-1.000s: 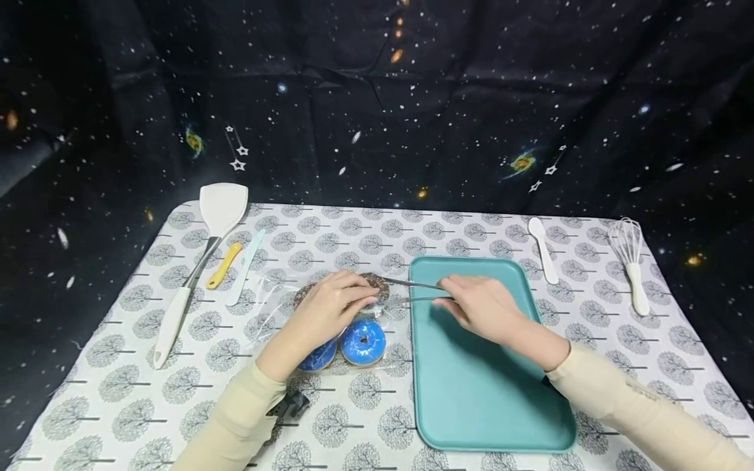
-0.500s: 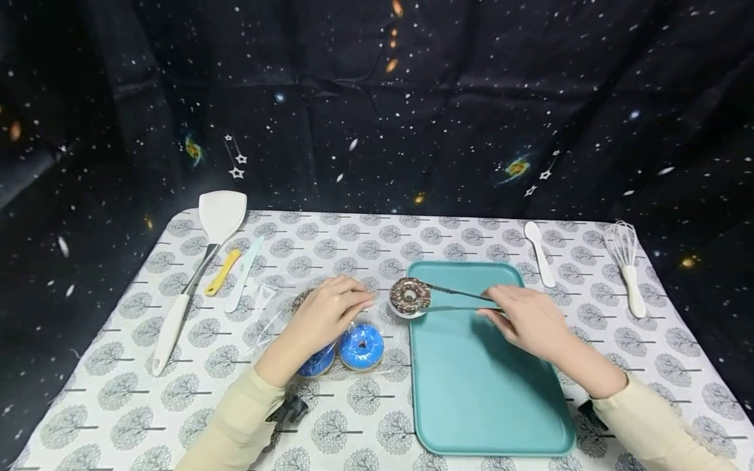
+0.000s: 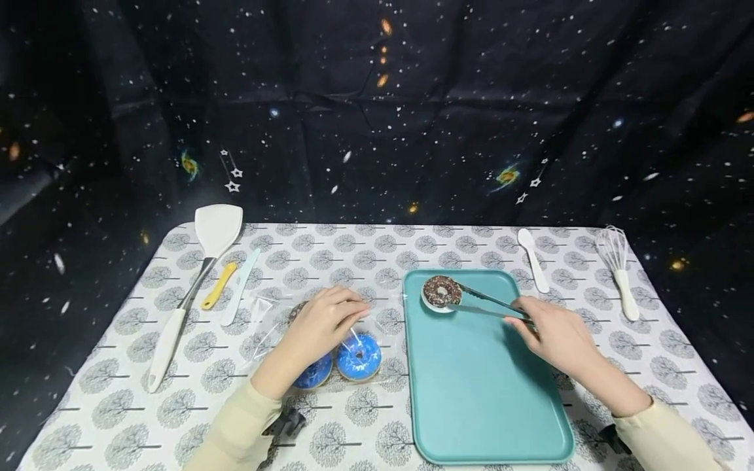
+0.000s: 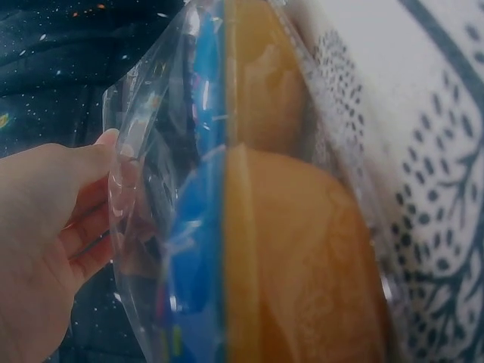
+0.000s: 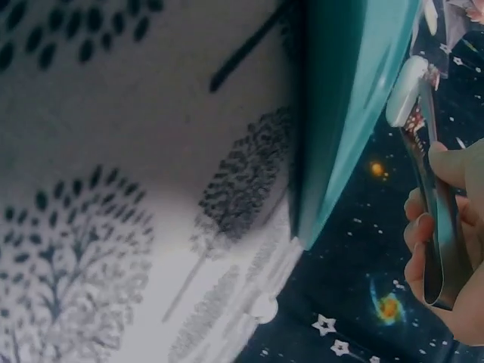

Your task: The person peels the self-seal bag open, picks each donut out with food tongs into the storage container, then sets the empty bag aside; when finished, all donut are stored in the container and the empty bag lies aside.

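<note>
1. Star-printed dark cloth [image 3: 330, 131] fills the upper half of the frame; below it, a tree-patterned cloth [image 3: 365, 451] covers the bench.
2. Tongs [image 3: 490, 299] in the right hand [image 3: 556, 330] grip a chocolate sprinkled donut [image 3: 434, 291] at the upper left corner of the teal tray [image 3: 483, 392], right of the frame's middle. Whether its pale underside touches the tray, I cannot tell.
3. Setting it down well would seem to call for level tips and a light, even squeeze, then spreading the arms only once the base sits flat; letting go early could tip the ring.
4. Left of the tray, the left hand [image 3: 324, 317] pinches the film of a clear plastic bag [image 3: 262, 311]. Inside are two blue donuts [image 3: 350, 360] and a partly hidden chocolate one [image 3: 294, 313]. Keeping that edge raised should help the tongs reach in.
5. Mind the tray's raised rim at top and left, close to the donut; the roomiest stretch is the tray floor toward the bottom.
6. At the right, the white spoon [image 3: 533, 260] lies near the tray's upper corner, the whisk [image 3: 621, 275] farther off; the turner [image 3: 195, 283] is well apart at the left.
</note>
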A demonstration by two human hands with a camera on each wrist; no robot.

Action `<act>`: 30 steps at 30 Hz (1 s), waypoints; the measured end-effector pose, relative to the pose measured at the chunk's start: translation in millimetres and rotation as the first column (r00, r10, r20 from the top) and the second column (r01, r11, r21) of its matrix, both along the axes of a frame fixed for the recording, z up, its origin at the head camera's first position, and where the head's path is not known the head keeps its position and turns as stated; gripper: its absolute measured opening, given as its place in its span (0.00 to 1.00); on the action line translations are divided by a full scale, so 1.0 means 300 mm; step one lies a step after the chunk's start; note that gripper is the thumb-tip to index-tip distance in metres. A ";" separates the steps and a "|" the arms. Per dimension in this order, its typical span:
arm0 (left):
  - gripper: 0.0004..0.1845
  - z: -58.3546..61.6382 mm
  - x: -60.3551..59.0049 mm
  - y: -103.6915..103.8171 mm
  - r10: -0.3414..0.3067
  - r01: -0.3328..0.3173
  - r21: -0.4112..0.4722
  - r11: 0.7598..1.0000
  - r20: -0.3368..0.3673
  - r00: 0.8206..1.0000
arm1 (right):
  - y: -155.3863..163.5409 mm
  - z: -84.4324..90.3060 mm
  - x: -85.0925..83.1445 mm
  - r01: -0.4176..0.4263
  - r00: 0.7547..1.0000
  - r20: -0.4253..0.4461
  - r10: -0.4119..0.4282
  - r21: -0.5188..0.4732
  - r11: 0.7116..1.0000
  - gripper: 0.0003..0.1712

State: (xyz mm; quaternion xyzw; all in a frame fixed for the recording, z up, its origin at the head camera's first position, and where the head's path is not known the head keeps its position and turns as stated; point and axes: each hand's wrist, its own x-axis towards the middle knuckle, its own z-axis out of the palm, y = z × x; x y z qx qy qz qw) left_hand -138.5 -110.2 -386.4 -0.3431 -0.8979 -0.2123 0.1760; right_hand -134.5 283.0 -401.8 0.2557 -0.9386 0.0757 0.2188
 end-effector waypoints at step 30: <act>0.10 -0.013 -0.015 -0.007 -0.036 0.035 0.031 0.999 0.018 0.999 | -0.010 0.039 0.014 0.124 0.951 0.290 -0.107 -0.040 0.991 0.26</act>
